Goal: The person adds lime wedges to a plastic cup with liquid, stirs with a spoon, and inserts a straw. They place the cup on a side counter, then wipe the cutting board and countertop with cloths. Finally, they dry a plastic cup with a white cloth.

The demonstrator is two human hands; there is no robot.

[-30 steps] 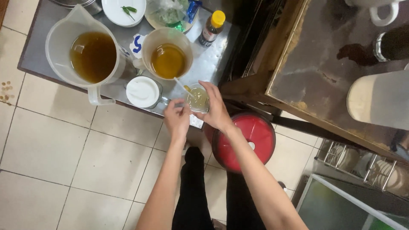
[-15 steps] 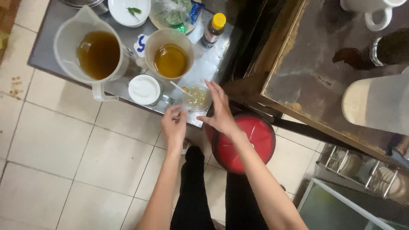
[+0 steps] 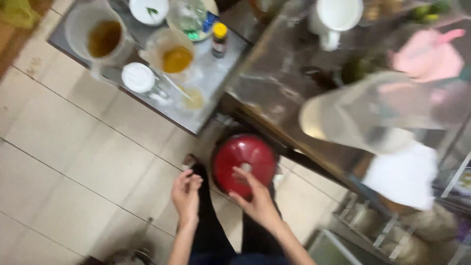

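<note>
Right hand: fingers spread wide, touching red round lid. Left hand: just left, fingers loosely curled, holding nothing.

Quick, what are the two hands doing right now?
Left hand: loosely curled, holding nothing.
Right hand: open, empty, fingers over the red lid.

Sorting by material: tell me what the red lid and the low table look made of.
Red lid: glossy enamel or plastic, judging by its smooth sheen; blur leaves it open. Low table: probably stainless steel, grey with dull reflections.
</note>
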